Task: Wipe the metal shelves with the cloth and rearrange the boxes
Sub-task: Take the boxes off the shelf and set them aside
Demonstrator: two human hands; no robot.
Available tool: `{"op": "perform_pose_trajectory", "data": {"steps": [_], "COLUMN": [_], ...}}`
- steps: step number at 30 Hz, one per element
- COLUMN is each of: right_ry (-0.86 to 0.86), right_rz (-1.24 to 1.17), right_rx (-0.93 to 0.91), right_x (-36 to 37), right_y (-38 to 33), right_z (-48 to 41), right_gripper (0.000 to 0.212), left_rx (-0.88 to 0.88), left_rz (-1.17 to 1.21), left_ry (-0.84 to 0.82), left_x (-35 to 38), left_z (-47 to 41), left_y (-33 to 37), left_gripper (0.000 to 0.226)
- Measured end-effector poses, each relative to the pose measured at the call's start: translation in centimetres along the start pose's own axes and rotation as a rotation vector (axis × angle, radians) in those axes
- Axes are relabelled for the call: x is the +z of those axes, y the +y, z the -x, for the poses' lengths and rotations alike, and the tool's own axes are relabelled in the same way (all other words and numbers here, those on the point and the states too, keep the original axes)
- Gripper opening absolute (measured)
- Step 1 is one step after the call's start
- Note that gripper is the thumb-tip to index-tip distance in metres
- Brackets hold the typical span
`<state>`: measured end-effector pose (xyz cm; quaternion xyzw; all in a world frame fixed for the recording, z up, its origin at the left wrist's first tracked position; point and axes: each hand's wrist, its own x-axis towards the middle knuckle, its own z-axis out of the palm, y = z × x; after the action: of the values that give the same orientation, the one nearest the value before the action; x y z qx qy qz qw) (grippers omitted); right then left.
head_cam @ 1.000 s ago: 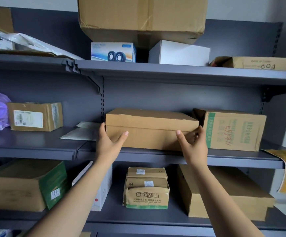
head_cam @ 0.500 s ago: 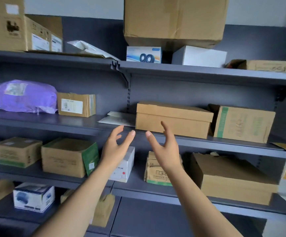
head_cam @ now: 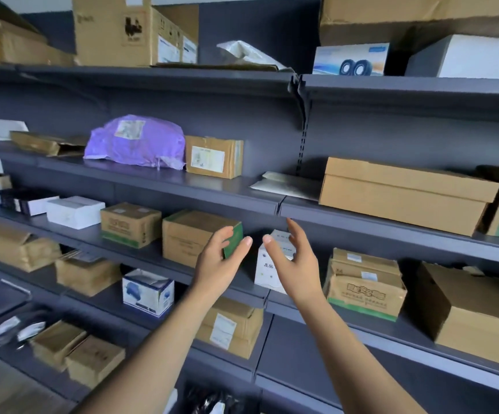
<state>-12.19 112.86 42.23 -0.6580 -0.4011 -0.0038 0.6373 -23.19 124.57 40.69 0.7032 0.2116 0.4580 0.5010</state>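
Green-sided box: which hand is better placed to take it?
Probably left: the left hand hovers open at the green-sided box, while the right hand is in front of the white box.

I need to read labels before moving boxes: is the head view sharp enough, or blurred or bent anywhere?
Head view: the low left boxes are smeared by blur; the label on the small brown box is too soft to read; the shelf edge bows slightly from the wide lens; light soft, no glare.
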Motion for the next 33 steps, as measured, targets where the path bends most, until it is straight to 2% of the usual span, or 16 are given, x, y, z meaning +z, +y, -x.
{"op": "perform_pose_trajectory", "data": {"steps": [4,10,15,18,26,30,33], "right_ry": [-0.012,0.004,0.013,0.009,0.035,0.035,0.016], "right_rz": [-0.048,-0.106,-0.143,-0.153,-0.141,-0.138,-0.128], "right_rx": [0.051,0.097,0.151,0.182,0.361,0.44,0.483], "right_x": [2.8,7.6,11.5,12.9,17.7,19.3,19.9], "right_y": [2.8,7.3,11.5,13.8,19.5,20.3,20.3], "right_z": [-1.3,-3.7,-5.3,-5.2,-3.6,-2.1,-1.0], "right_gripper": [0.068,0.066,0.06,0.055,0.06,0.048,0.042], "left_rx": [-0.021,-0.05,-0.1,-0.14,-0.264,-0.317,-0.356], "left_rz": [0.016,0.009,0.02,0.008,0.015,0.002,-0.003], "left_ry": [-0.025,-0.079,-0.151,-0.164,-0.208,-0.239,-0.26], "left_x": [-0.7,-1.6,-1.8,-2.3,-3.3,-4.7,-5.6], "left_z": [-1.9,-6.5,-9.4,-9.8,-10.5,-9.7,-9.2], "left_y": [-3.1,-8.5,-13.5,-16.4,-24.0,-25.8,-26.7], "left_gripper": [0.031,0.039,0.028,0.021,0.017,0.011,0.024]}}
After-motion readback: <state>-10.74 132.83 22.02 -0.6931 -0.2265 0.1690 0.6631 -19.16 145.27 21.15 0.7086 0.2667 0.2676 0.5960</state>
